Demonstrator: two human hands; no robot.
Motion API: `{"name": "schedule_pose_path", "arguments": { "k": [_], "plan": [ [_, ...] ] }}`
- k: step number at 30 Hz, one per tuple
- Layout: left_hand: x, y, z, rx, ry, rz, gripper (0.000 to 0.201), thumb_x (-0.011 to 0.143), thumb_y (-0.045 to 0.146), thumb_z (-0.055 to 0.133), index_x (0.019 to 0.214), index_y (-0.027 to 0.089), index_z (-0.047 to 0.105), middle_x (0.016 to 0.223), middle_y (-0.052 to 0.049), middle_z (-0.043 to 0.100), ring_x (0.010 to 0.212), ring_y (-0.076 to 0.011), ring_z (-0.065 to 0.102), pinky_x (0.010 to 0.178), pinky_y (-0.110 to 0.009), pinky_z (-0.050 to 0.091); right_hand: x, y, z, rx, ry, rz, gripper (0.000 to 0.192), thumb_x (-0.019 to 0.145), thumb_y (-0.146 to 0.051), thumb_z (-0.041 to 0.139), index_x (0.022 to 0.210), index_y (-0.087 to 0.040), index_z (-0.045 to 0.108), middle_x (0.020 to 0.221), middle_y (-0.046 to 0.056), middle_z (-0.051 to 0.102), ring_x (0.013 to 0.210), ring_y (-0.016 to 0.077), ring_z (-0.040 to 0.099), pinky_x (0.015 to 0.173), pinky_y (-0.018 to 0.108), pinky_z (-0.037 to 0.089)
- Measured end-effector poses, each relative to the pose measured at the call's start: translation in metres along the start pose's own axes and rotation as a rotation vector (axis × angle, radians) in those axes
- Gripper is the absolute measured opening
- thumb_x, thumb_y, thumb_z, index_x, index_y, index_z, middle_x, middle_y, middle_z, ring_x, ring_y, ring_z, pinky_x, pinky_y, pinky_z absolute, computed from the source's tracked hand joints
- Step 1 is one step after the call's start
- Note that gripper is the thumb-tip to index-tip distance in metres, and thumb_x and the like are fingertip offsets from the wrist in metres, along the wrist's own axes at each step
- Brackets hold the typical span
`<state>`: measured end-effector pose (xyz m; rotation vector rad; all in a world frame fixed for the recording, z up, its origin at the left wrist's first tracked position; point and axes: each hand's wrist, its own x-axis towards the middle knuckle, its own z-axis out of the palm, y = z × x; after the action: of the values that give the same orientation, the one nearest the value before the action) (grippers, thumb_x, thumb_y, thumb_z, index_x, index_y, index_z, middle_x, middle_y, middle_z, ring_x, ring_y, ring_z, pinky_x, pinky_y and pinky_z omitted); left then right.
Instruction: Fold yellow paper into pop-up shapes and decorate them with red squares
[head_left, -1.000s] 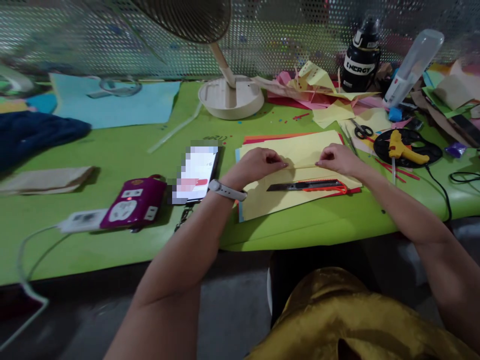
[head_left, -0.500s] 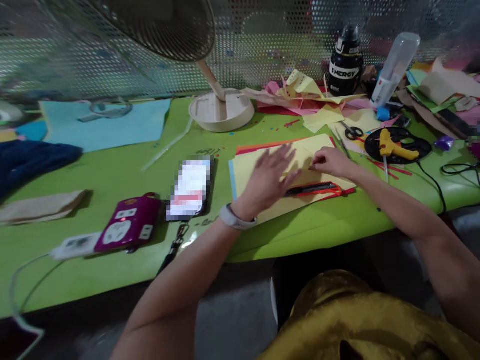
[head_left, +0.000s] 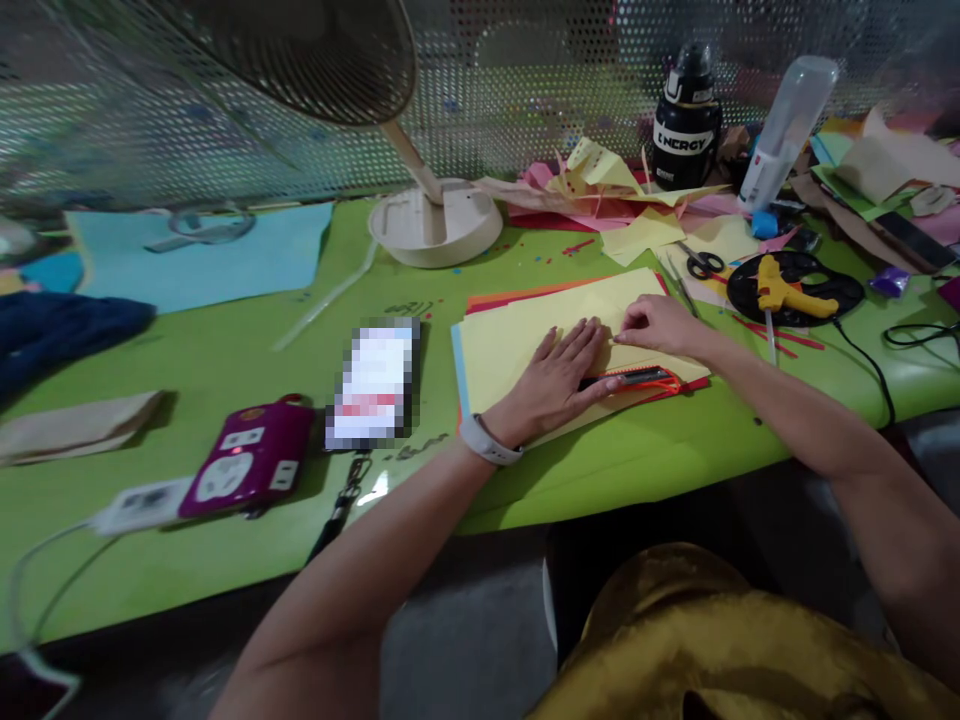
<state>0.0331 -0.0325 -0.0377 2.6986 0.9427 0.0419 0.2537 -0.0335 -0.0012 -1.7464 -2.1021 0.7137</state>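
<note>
A stack of coloured paper with a yellow sheet [head_left: 502,345] on top lies near the table's front edge. My left hand [head_left: 559,375] rests flat on that sheet, fingers stretched out. Just right of it, my right hand [head_left: 656,325] has its thumb and fingertips pinched together over the paper. Whatever sits in the pinch is too small to make out. An orange and black utility knife [head_left: 641,378] lies on the stack below my right hand, its left end beside my left thumb.
Left are a pixelated phone [head_left: 375,385] and a purple power socket [head_left: 251,455]. A fan base [head_left: 435,225], paper scraps [head_left: 645,235] and a black bottle [head_left: 684,135] stand behind. To the right lie scissors [head_left: 705,264] and a yellow glue gun [head_left: 787,292].
My left hand has come down from above the yellow sheet and now lies flat on it. My right hand stays pinched in nearly the same place. The view has shifted slightly.
</note>
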Motion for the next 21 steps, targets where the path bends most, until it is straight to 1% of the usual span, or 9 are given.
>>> {"name": "schedule_pose_path", "arguments": {
  "k": [4,9,13,16,21],
  "plan": [
    [0.001,0.000,-0.001,-0.015,-0.019,0.002,0.081,0.100,0.068,0.017,0.162,0.016,0.013,0.169,-0.012,0.013,0.157,-0.0229,0.009,0.127,-0.048,0.006,-0.001,-0.001,-0.003,-0.008,-0.027,0.015,0.013,0.085,-0.025,0.073,0.086,-0.013,0.077,0.088,0.008,0.075,0.077,0.0146,0.062,0.070,0.026,0.042],
    [0.001,0.000,0.000,-0.013,0.000,0.012,0.081,0.100,0.067,0.019,0.162,0.015,0.015,0.169,-0.013,0.015,0.157,-0.0241,0.010,0.126,-0.049,0.007,-0.002,-0.001,-0.006,-0.008,-0.052,0.033,0.013,0.085,-0.027,0.071,0.086,-0.014,0.076,0.087,0.007,0.076,0.077,0.0145,0.063,0.068,0.026,0.042],
    [0.001,0.000,0.000,-0.022,0.004,0.010,0.081,0.100,0.068,0.020,0.162,0.015,0.016,0.169,-0.013,0.014,0.157,-0.0237,0.009,0.126,-0.048,0.006,-0.003,0.000,-0.012,-0.021,-0.066,0.085,0.013,0.084,-0.025,0.073,0.085,-0.013,0.077,0.084,0.007,0.076,0.075,0.0145,0.062,0.066,0.026,0.041],
    [0.001,0.000,0.000,-0.031,-0.011,0.002,0.082,0.100,0.068,0.019,0.162,0.014,0.015,0.169,-0.013,0.013,0.157,-0.0233,0.008,0.126,-0.048,0.006,-0.003,0.003,-0.019,-0.033,-0.100,0.111,0.013,0.083,-0.024,0.072,0.084,-0.013,0.077,0.081,0.006,0.075,0.074,0.0142,0.062,0.065,0.025,0.041],
    [0.002,0.001,-0.001,-0.022,-0.002,0.007,0.083,0.099,0.069,0.017,0.161,0.013,0.016,0.169,-0.014,0.013,0.157,-0.0237,0.009,0.126,-0.048,0.005,-0.002,0.015,-0.028,-0.039,-0.153,0.109,0.013,0.082,-0.025,0.072,0.082,-0.013,0.076,0.078,0.006,0.073,0.069,0.0135,0.059,0.062,0.025,0.040]
  ]
}}
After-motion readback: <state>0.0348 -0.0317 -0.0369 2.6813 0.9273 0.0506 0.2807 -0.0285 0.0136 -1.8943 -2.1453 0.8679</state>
